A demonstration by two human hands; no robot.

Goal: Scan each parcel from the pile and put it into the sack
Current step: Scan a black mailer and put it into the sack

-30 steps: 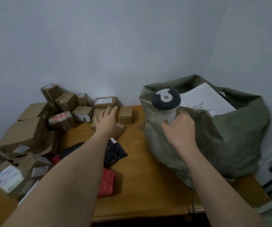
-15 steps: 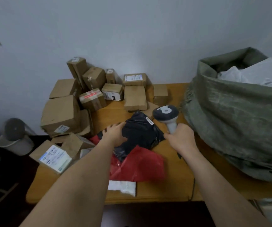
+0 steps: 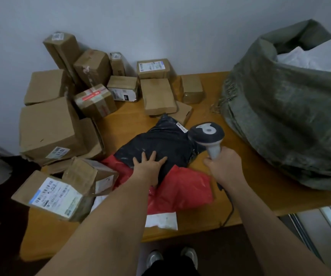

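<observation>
Head view: left hand (image 3: 149, 166) now flat on black parcel (image 3: 160, 144).

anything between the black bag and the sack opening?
Nothing on the table blocks it. The black bag lies under the left hand; the scanner, held by the right hand, stands between it and the sack.

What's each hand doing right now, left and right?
Left hand: open, fingers spread flat, pressing on the black parcel.
Right hand: closed around the handle of the scanner.
</observation>
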